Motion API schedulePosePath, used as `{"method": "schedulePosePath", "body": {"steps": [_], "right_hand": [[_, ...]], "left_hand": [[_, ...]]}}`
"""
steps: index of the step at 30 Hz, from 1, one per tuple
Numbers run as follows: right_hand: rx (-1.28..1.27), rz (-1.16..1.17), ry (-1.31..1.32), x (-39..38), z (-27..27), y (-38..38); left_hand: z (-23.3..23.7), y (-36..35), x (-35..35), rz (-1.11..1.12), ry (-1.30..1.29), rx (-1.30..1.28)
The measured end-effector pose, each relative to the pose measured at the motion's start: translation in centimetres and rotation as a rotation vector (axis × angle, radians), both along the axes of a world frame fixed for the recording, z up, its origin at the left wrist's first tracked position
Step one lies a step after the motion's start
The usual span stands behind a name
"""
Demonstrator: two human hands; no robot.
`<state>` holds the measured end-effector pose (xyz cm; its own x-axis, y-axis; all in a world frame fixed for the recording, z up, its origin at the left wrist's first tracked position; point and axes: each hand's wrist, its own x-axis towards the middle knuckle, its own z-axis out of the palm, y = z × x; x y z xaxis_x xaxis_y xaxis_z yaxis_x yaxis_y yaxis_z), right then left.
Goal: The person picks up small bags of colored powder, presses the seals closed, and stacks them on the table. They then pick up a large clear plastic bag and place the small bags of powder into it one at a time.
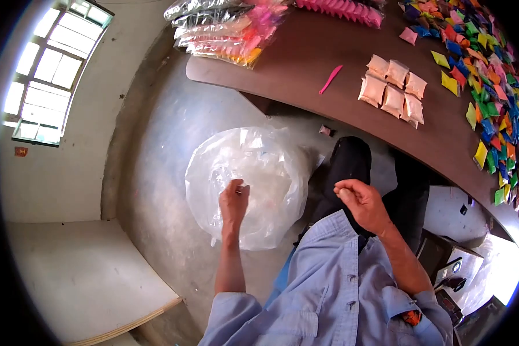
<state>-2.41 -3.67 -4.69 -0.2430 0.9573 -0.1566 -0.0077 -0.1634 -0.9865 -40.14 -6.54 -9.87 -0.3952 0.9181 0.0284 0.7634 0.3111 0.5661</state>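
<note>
My left hand point(234, 202) is over a large clear plastic bag point(282, 173), which stands wide-mouthed on the floor. Its fingers are curled in; anything between them is too small to make out. My right hand point(363, 205) is raised above my lap, right of the bag, with thumb and fingertips pinched together. Whatever it may hold is hidden. On the brown table ahead lie several pale peach packets point(393, 92) in two rows. A pink knife-like tool point(330, 79) rests to their left.
Bagged packets point(230, 29) are stacked at the table's far left corner, with pink ones point(346, 10) beside them. Many small coloured packets point(496, 98) cover the right side. A small packet point(326, 131) lies on the floor below the table edge point(305, 106). A white board point(81, 277) stands at left.
</note>
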Motion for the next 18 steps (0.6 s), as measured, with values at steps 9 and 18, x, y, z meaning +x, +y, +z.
{"method": "schedulePosePath", "body": {"steps": [9,18], "right_hand": [[0.163,0.291,-0.145,-8.0,3.4,1.4],[0.157,0.384,-0.168,-8.7,5.7,-0.4]], "left_hand": [[14.3,-1.4,0.4,0.126,-0.237,0.168],[16.1,-0.1,10.0,-0.020,-0.549,0.200]]}}
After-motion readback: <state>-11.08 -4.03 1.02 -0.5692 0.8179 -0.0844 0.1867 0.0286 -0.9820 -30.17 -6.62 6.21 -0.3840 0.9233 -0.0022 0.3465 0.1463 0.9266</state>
